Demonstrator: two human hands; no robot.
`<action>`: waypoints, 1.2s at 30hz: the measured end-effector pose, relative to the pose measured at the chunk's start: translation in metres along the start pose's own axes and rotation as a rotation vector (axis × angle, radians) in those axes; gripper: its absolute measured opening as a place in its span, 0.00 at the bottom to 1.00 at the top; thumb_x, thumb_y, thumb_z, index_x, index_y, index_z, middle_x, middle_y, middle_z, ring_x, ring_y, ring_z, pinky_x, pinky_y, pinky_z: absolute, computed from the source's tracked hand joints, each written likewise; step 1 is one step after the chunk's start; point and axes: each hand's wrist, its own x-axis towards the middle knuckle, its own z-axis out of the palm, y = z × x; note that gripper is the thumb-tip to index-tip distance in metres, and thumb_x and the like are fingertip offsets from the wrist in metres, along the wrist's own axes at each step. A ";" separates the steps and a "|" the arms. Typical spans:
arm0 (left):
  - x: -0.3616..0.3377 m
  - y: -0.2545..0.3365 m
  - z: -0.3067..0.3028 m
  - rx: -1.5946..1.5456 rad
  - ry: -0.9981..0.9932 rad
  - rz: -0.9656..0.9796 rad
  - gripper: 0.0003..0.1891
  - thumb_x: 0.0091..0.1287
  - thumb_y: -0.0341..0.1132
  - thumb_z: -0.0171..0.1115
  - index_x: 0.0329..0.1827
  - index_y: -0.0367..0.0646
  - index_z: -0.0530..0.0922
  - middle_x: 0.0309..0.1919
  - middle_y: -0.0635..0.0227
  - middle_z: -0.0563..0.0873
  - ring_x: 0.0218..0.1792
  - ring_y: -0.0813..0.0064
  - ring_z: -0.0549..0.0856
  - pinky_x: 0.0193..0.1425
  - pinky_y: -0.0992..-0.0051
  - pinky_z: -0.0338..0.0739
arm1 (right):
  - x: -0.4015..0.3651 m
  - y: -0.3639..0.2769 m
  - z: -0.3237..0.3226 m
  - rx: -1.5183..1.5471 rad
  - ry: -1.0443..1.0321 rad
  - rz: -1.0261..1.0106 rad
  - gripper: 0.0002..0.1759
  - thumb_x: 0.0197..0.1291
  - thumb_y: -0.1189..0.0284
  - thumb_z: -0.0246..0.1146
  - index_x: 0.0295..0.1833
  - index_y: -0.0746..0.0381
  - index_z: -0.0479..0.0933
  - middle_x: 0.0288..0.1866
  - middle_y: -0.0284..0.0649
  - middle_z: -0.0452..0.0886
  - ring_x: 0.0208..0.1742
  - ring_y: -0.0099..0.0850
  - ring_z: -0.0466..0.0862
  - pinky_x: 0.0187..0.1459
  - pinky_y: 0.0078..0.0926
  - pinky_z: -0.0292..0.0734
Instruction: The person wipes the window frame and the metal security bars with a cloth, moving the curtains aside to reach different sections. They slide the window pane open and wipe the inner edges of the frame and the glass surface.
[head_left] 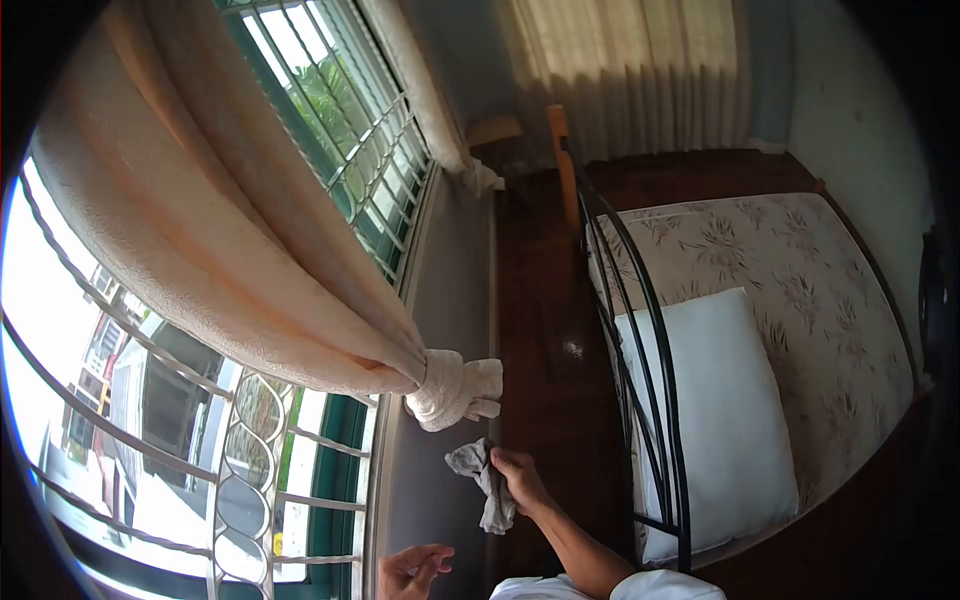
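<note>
My right hand (520, 480) is closed around a crumpled grey cloth (487, 484), which hangs out on the left side of the fist. At the bottom edge, my left hand (413, 572) is held near the window sill with fingers half bent and the thumb apart from them; nothing shows in it. Just above the cloth hangs the knotted lower end of a cream curtain (453, 390), gathered in a tie. Neither hand touches the curtain.
Left of me is a window with metal bars (245, 480). A black metal bed frame (660, 370) stands on the right, with a floral mattress (820, 330) and a white pillow (710, 420). Dark wooden floor (545, 300) runs between. A second curtain (640, 80) hangs at the back.
</note>
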 end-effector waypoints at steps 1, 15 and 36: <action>0.005 0.003 0.002 0.074 0.007 -0.007 0.13 0.72 0.35 0.71 0.52 0.34 0.87 0.48 0.53 0.91 0.44 0.71 0.91 0.43 0.72 0.89 | 0.004 -0.004 -0.006 -0.007 0.013 -0.017 0.17 0.77 0.60 0.62 0.44 0.62 0.86 0.34 0.26 0.82 0.34 0.16 0.77 0.38 0.20 0.73; 0.039 0.014 0.042 0.292 -0.012 0.006 0.09 0.76 0.28 0.62 0.47 0.33 0.88 0.40 0.58 0.92 0.36 0.75 0.90 0.38 0.75 0.88 | 0.037 -0.042 -0.057 0.017 0.139 -0.140 0.20 0.76 0.56 0.63 0.47 0.64 0.86 0.38 0.30 0.86 0.35 0.19 0.81 0.39 0.23 0.76; 0.037 0.032 0.044 0.521 -0.070 -0.128 0.11 0.71 0.28 0.63 0.53 0.36 0.87 0.38 0.58 0.92 0.40 0.68 0.92 0.46 0.69 0.85 | 0.039 0.007 -0.075 -0.273 0.188 -0.079 0.24 0.76 0.52 0.59 0.43 0.64 0.84 0.30 0.38 0.85 0.27 0.31 0.85 0.32 0.31 0.82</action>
